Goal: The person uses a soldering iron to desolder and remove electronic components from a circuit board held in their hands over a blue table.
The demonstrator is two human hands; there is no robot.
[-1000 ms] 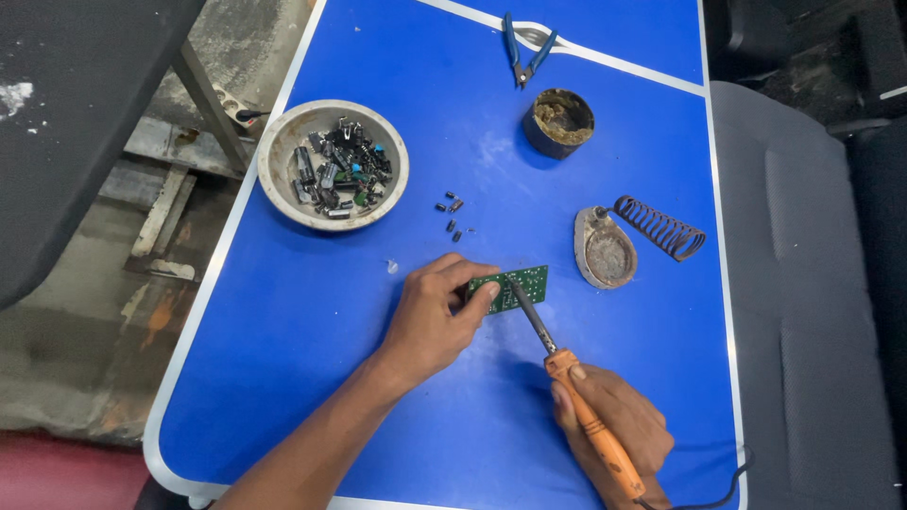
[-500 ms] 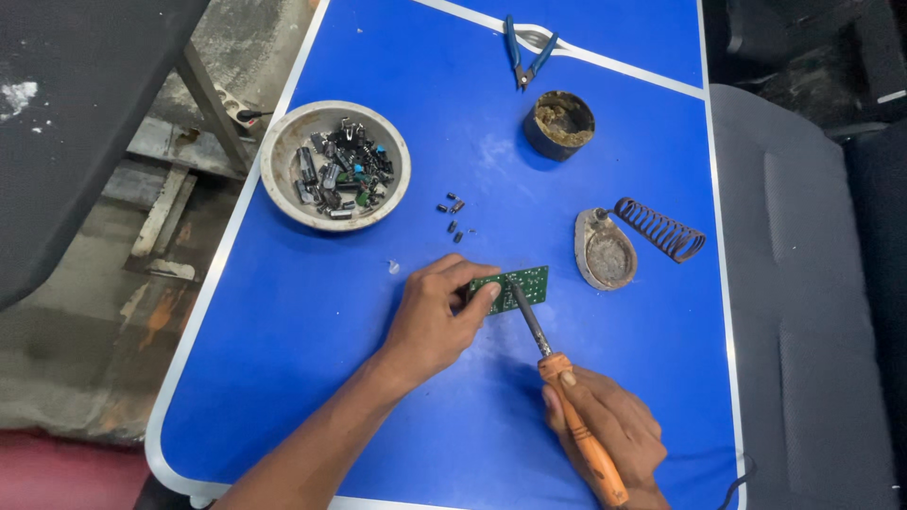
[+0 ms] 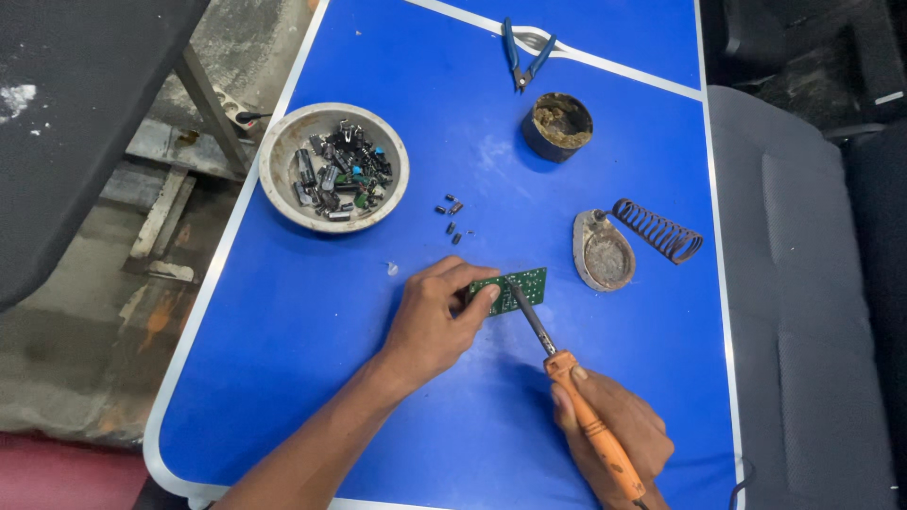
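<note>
No packages, labels, signs or screens show anywhere on the blue desk [image 3: 283, 331] or beside it. The nearest thing to a container with contents is a small round dark tin [image 3: 557, 126], open, with brownish paste inside, standing on the desk up and to the right of the grey bowl [image 3: 333, 167]; it bears no visible label.

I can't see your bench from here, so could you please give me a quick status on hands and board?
Left hand pinning green circuit board on blue table. Right hand gripping orange-handled soldering iron, tip on board. Nothing in the way.
</note>
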